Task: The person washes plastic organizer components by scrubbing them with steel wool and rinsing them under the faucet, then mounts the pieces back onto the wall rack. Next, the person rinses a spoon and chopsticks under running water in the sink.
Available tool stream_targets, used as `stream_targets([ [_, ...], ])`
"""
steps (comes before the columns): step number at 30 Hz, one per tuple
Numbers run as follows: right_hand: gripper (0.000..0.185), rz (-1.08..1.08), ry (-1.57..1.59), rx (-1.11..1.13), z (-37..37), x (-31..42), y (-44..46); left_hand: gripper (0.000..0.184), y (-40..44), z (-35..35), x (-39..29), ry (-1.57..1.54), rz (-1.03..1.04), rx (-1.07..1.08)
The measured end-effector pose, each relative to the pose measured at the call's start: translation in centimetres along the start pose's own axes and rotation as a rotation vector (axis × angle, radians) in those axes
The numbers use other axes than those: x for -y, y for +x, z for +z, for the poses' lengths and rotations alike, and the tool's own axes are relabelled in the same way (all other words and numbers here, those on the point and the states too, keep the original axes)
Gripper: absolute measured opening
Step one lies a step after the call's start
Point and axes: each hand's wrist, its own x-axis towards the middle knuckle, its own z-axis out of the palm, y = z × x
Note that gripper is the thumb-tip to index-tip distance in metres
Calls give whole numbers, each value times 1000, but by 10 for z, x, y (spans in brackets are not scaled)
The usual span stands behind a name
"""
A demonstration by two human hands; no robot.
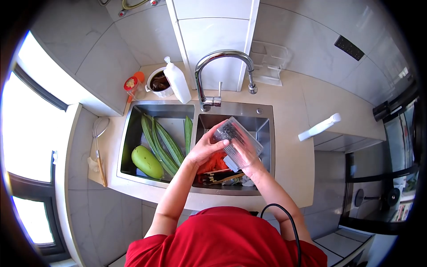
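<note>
My left hand (207,147) is closed on the left side of a clear plastic box (243,137), thumb across its near side. The box is tilted above the right basin, and dark stuff shows at its upper left end. My right hand (250,161) is at the box's right side, its fingers seen partly through the clear plastic; I cannot tell whether they lie behind or inside it. Below, in the right sink basin (270,153), are a red-orange item (212,163), several thin sticks (222,179) and a pale blue-grey block (231,163) close to the box.
The left basin (126,133) holds long ridged green gourds (168,144) and a smooth green fruit (147,162). Behind stand a tap (213,101), a white bottle (178,84), a pot (160,84) and a red-lidded jar (132,84). A whisk (98,147) lies left, a white-handled item (319,127) right.
</note>
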Motion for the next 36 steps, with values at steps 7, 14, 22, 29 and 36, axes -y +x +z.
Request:
stream_targets([
  [7, 50, -106, -261, 134, 12, 17, -4, 91, 6, -2, -5, -43, 136, 89],
  [14, 44, -450, -915, 238, -1, 13, 2, 91, -1, 2, -4, -56, 178, 98],
  [22, 35, 87, 426, -130, 23, 16, -7, 76, 3, 10, -4, -201, 133, 39],
  [29, 47, 28, 43, 17, 29, 30, -16, 82, -1, 10, -6, -195, 144, 81],
  [36, 46, -160, -572, 207, 6, 31, 1, 88, -4, 9, -5, -120, 176, 63],
])
